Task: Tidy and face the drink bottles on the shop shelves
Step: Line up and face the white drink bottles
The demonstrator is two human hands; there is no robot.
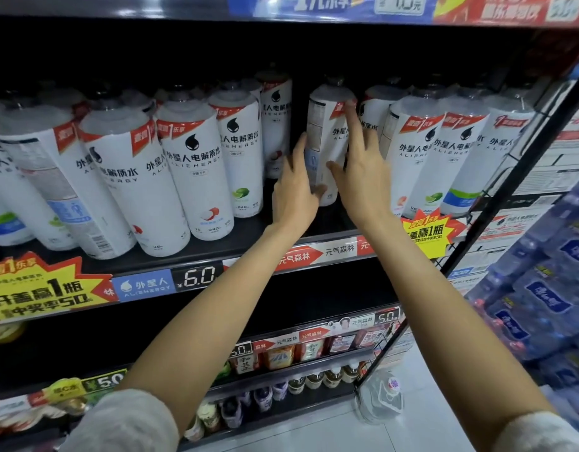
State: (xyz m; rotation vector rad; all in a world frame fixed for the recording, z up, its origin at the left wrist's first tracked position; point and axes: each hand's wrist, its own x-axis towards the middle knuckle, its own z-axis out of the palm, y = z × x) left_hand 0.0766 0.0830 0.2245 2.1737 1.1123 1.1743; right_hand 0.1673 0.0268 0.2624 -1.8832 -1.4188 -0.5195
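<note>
A white drink bottle (327, 135) with a red band stands upright in the middle of the shelf (216, 252), its label turned partly sideways. My left hand (294, 187) holds its left side, thumb across the lower front. My right hand (363, 168) holds its right side, with the index finger stretched up to the red band. More white bottles of the same brand stand in rows to the left (190, 177) and to the right (415, 151). Some of the left ones show their back labels.
A price strip (197, 277) and yellow promo tags run along the shelf edge. Lower shelves hold small bottles (278, 357). A black wire rack (497, 197) bounds the right end. Blue-wrapped water packs (542, 308) are stacked at the right, above a white floor.
</note>
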